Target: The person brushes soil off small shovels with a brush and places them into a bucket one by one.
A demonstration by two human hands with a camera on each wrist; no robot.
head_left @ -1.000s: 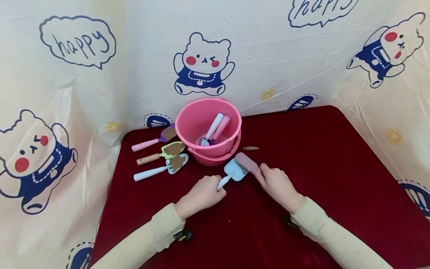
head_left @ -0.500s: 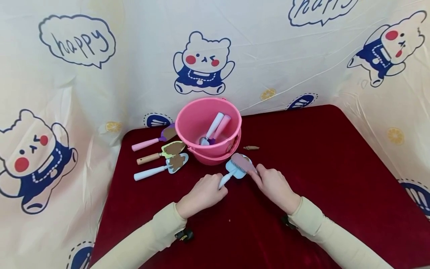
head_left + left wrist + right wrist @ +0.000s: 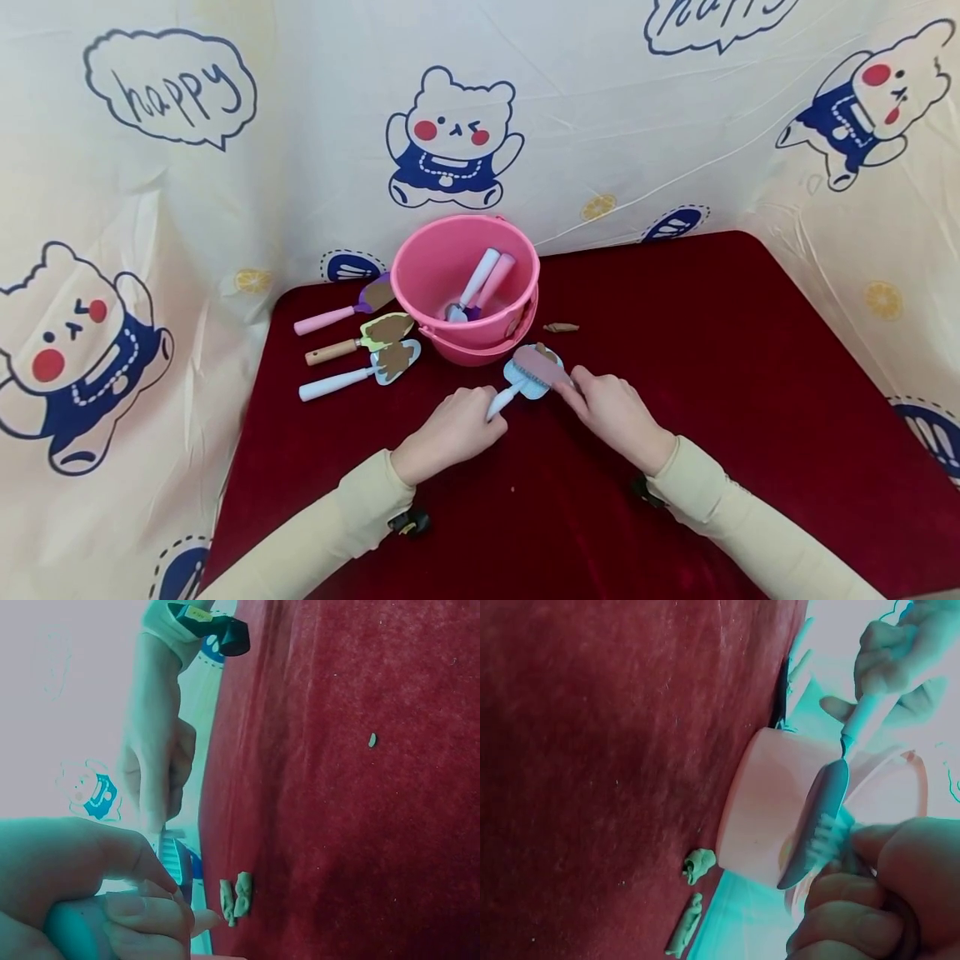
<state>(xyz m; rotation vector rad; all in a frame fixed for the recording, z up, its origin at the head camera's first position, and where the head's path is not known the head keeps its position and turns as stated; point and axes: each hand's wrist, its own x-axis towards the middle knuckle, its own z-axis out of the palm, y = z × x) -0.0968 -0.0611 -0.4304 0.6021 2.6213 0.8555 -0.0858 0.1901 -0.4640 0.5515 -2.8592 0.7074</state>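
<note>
Left hand (image 3: 456, 432) clamped on spade (image 3: 527, 392), handle end hidden in fist. Spade pale blue, long axis slanting right toward far edge of table (image 3: 712, 333); raised over middle, brown-patched blade partly hidden by brush (image 3: 538, 365). Brush pink, bristles against blade, head pointing left; handle mostly lost in clasp of right hand (image 3: 618, 418).

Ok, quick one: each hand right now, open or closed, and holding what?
Left hand: closed, gripping the light-blue shovel by its handle.
Right hand: closed, holding the pink brush at the shovel's blade.
</note>
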